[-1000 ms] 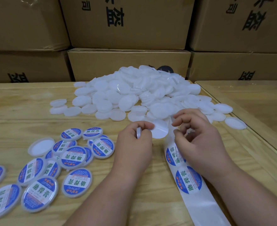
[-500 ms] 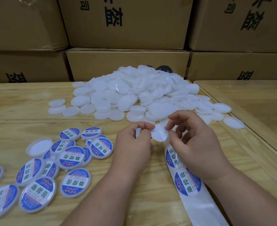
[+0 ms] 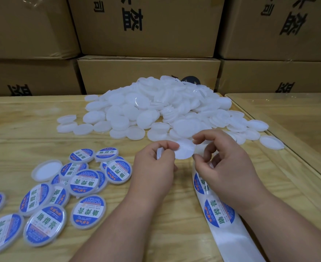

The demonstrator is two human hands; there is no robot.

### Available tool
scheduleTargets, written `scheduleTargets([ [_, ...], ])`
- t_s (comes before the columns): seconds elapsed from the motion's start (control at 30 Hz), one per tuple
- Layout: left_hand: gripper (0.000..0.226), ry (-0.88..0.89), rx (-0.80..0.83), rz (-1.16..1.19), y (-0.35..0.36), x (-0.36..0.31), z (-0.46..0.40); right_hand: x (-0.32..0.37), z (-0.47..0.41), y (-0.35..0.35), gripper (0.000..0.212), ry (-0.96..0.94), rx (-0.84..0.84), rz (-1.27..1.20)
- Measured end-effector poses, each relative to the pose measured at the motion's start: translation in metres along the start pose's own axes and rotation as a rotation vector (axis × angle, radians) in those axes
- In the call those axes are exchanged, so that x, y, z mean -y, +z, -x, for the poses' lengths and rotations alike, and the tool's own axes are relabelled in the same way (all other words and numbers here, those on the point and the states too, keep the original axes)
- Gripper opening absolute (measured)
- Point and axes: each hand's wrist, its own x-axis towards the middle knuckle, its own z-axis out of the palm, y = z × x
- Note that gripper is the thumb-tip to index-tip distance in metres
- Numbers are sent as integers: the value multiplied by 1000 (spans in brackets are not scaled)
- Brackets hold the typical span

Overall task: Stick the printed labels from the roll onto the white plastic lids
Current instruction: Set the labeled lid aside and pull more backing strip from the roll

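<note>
Boxes point(image 3: 146, 27): stacked behind the table point(image 3: 14, 129).
Lid pile point(image 3: 156, 108): heaped at the table's far middle.
Labelled lids point(image 3: 80, 180): spread at the near left; one unlabelled lid point(image 3: 46, 170) is seen among them, hollow side up.
Strip point(image 3: 229, 233): laid from under the right hand toward the near edge, two labels point(image 3: 219, 214) left on it.
Right hand point(image 3: 229, 167): a peeled label point(image 3: 185, 151), white back up, is pinched by its fingers.
Left hand point(image 3: 154, 167): a lid point(image 3: 159, 153) is gripped edge-on, touching the peeled label.
</note>
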Motion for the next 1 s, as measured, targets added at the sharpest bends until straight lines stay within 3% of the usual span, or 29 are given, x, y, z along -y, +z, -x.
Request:
scheduleTargets([
  [0.23, 28, 10, 34, -18, -1, 1, 0, 6, 0, -1, 38, -31, 3, 28],
  [0.47, 25, 45, 106, 64, -1, 0, -1, 7, 1, 0, 40, 50, -45, -136],
  [0.7, 21, 68, 150, 291, -8, -3, 1, 2, -5, -4, 33, 274, -215, -474],
  [1.0, 22, -14, 153, 361, -7, -3, -7, 0, -11, -10, 22, 481, -181, -740],
])
